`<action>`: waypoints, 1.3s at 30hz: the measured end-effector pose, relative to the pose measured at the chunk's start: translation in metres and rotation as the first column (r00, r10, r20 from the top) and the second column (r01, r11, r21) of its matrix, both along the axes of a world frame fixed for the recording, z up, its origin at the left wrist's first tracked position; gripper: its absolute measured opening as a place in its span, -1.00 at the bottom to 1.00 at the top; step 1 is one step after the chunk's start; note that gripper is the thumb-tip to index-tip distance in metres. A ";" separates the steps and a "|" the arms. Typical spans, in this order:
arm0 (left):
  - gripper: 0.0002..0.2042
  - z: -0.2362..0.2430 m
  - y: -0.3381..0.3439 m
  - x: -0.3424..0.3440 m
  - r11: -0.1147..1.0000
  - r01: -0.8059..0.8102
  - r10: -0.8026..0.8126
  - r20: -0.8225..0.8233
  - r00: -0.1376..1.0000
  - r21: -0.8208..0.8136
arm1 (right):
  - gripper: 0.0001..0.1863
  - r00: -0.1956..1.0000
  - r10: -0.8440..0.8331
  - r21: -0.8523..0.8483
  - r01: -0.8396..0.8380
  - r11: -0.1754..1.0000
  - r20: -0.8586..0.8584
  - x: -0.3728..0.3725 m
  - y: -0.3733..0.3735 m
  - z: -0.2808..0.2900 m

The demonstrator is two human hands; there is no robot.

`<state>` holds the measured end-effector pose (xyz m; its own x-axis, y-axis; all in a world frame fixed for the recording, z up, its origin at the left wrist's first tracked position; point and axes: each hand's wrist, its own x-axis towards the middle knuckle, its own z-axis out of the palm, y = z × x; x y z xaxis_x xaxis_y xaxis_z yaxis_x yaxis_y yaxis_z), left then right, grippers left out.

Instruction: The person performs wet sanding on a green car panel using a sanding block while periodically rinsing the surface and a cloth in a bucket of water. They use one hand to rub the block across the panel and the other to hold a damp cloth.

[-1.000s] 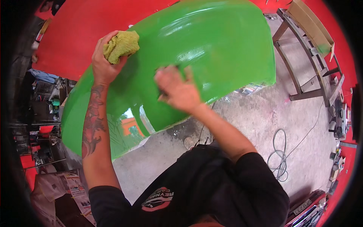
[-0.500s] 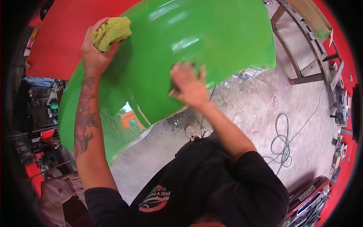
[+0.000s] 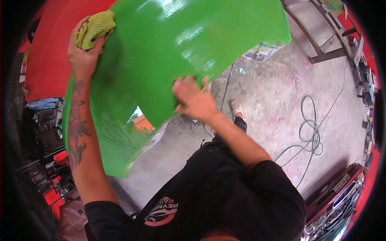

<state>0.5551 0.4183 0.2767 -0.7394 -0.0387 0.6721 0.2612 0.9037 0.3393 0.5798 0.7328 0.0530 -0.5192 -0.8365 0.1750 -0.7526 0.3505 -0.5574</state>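
A large glossy green panel (image 3: 136, 68), curved like a car hood, lies in front of me. My left hand (image 3: 82, 60) grips a crumpled yellow-green cloth (image 3: 95, 29) at the panel's far left side. Close to the panel's near edge, my right hand (image 3: 195, 98) presses against the green surface, slightly blurred. Its fingers are bent over something dark, mostly hidden beneath them, whose kind I cannot make out. Bright light streaks and an orange reflection show on the paint.
Behind the panel at the left is a red surface (image 3: 52, 60). A coiled hose or cable (image 3: 309, 132) lies on the concrete floor (image 3: 269, 100). At upper right stands a metal frame (image 3: 327, 55); a car's front end (image 3: 333, 201) is at lower right. Cluttered shelves (image 3: 44, 152) line the left.
The view has shifted, bringing my feet further into sight. My right hand has slid along the panel toward its near edge. The left hand still holds the cloth.
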 end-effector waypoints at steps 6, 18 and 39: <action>-0.50 0.002 0.006 -0.004 1.000 -0.002 0.002 0.017 1.000 0.025 | -0.11 0.684 -0.721 -0.207 0.725 0.657 0.107 -0.096 0.024 -0.010; -0.52 0.003 0.014 0.001 0.999 -0.034 0.034 0.026 0.999 0.000 | -0.16 0.762 -0.631 -0.042 0.642 0.765 0.148 -0.067 0.030 -0.004; -0.46 0.001 -0.007 0.014 0.993 -0.071 0.080 0.099 0.992 -0.090 | -0.16 0.737 -0.647 -0.121 0.673 0.730 0.195 -0.122 0.057 -0.010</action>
<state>0.5689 0.4118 0.2781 -0.8016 -0.0423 0.5964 0.1592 0.9464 0.2812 0.4579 0.7898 0.0431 -0.9567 -0.2358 0.1706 -0.2833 0.6198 -0.7319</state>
